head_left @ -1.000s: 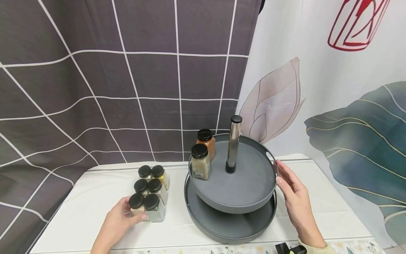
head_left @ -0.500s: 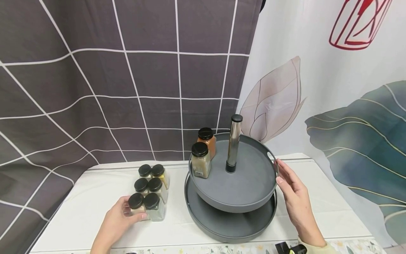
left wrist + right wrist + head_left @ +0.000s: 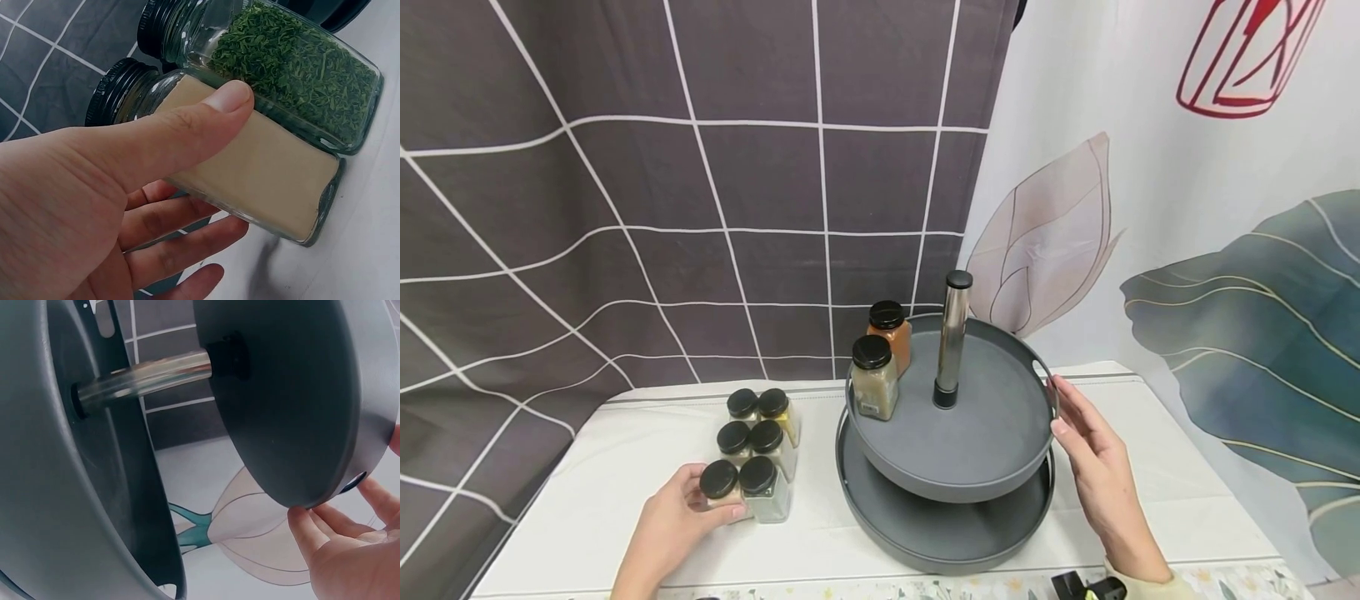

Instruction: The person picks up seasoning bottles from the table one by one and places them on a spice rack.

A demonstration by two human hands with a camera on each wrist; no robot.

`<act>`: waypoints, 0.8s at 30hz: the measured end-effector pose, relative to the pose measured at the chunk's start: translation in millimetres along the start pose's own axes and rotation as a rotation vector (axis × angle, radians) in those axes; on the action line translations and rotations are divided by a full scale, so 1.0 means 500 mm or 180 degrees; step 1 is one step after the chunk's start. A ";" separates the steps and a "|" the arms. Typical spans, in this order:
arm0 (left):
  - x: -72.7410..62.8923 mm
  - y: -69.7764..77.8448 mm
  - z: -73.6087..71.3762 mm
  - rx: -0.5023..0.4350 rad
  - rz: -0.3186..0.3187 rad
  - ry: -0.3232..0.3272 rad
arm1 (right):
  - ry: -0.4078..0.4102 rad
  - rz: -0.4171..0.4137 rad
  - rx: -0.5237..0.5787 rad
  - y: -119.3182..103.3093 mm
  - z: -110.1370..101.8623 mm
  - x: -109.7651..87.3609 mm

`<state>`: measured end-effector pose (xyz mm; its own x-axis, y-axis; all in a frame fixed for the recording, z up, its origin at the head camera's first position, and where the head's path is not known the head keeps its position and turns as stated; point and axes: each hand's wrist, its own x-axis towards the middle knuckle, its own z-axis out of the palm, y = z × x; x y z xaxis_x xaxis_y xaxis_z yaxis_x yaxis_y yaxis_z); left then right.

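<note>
My left hand (image 3: 668, 529) grips a square glass spice jar (image 3: 269, 172) of beige powder with a black lid, thumb across its near face and fingers behind. Right against it in the left wrist view stands a jar of chopped green herbs (image 3: 294, 72). My right hand (image 3: 1101, 475) holds the rim of the upper tier (image 3: 970, 450) of a grey two-tier turntable rack, beside its oval handle hole. In the right wrist view, the fingertips (image 3: 303, 519) touch the rim from below. A jar of pale powder (image 3: 876, 392) and a jar of orange-brown powder (image 3: 897, 342) stand at the upper tier's left.
Several more black-lidded jars (image 3: 778, 446) stand in two columns behind the held one. The rack's lower tier (image 3: 925, 542) sits on the white-covered table (image 3: 587, 483). A steel post (image 3: 953, 342) rises from the upper tier. A dark checked curtain (image 3: 760, 183) hangs behind.
The left hand and the beige-powder jar have shifted slightly left, widening the gap between its lid and the herb jar's. The right hand and the rack have stayed in place.
</note>
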<state>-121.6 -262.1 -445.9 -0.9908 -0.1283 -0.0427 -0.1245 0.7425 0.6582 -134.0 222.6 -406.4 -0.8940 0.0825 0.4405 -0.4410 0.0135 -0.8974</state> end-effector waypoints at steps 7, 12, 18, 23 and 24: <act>-0.002 0.001 0.001 -0.0015 -0.0022 0.0053 | -0.0057 -0.0032 0.0004 0.000 -0.002 0.000; -0.003 0.004 -0.001 -0.0037 -0.0026 0.0053 | -0.0123 -0.0055 0.0032 -0.001 -0.004 0.000; -0.002 0.000 -0.004 0.0008 -0.0007 0.0034 | -0.0206 -0.0077 0.0103 0.000 -0.007 0.001; -0.005 -0.005 -0.014 0.0022 -0.0030 0.0073 | -0.0276 -0.0057 0.0107 0.002 -0.010 0.000; -0.005 -0.005 -0.016 0.0017 -0.0037 0.0085 | -0.0288 -0.0052 0.0105 0.002 -0.011 -0.001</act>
<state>-118.3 -269.2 -441.4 -0.9876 -0.1543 -0.0302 -0.1363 0.7443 0.6538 -133.6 228.0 -407.4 -0.8895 -0.0079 0.4568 -0.4566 -0.0188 -0.8894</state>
